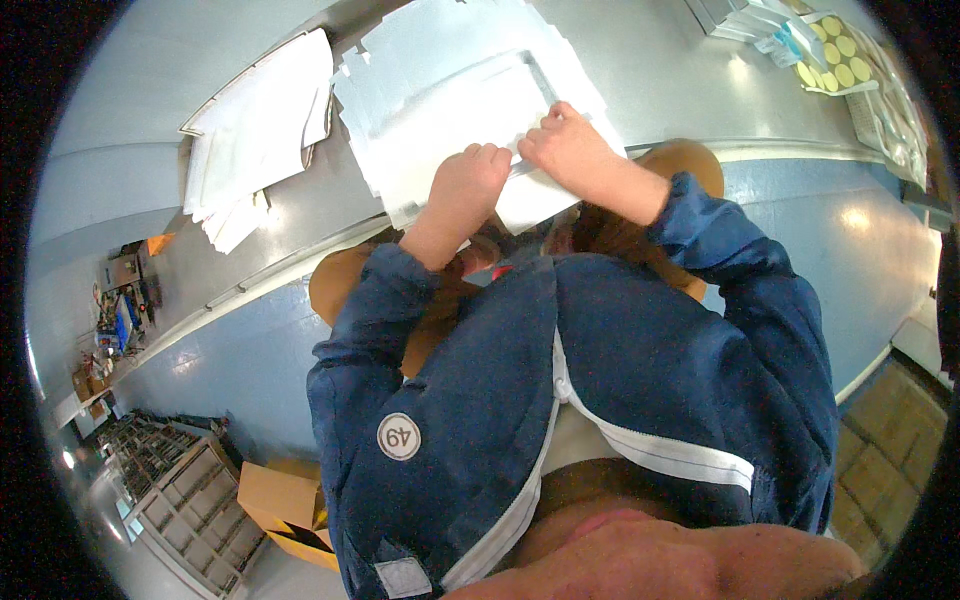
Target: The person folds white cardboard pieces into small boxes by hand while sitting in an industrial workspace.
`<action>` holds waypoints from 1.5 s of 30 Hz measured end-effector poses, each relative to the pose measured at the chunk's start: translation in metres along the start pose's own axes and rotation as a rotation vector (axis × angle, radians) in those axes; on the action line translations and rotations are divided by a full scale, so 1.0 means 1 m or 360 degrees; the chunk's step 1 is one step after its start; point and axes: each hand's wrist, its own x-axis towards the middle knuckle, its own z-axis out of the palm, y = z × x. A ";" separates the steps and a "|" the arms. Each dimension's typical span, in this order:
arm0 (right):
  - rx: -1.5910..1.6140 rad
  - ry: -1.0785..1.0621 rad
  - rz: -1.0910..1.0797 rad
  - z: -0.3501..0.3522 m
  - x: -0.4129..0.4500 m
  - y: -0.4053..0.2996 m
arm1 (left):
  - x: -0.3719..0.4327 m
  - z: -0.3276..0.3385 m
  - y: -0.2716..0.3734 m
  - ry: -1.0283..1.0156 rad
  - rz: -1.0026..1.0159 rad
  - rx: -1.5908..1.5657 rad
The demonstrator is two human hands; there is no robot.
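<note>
A wide, uneven stack of white sheets [457,82] lies on the metal worktop in front of me, its edges jagged like fanned paper or film. On top is a flat, pale rectangular piece with a grey border. My left hand [471,180] is curled at the near edge of the sheets, knuckles up. Close to its right, my right hand [564,146] is curled at the grey-bordered piece's near right corner, with thumb and fingers together. Both hands seem to pinch the near edge, but the fingertips are hidden beneath the knuckles. One sheet hangs over the worktop's front edge below them.
Another pile of white sheets [247,131] lies on the worktop [645,67] to the left. At the far right are metal trays [731,19] and a sheet of round yellow stickers [840,56]. An open cardboard box [281,499] and a rack [202,517] stand at lower left.
</note>
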 end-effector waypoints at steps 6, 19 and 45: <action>-0.0065 0.0123 -0.0005 0.022 0.013 0.048 | -0.019 0.022 -0.007 -0.0122 -0.0384 0.0019; 0.0238 0.0268 -0.0239 0.051 0.013 0.028 | -0.010 0.019 -0.099 0.0190 -0.0866 -0.0409; 0.0508 0.0582 0.0137 0.089 0.028 0.006 | -0.015 0.015 -0.077 0.0314 0.0092 0.0089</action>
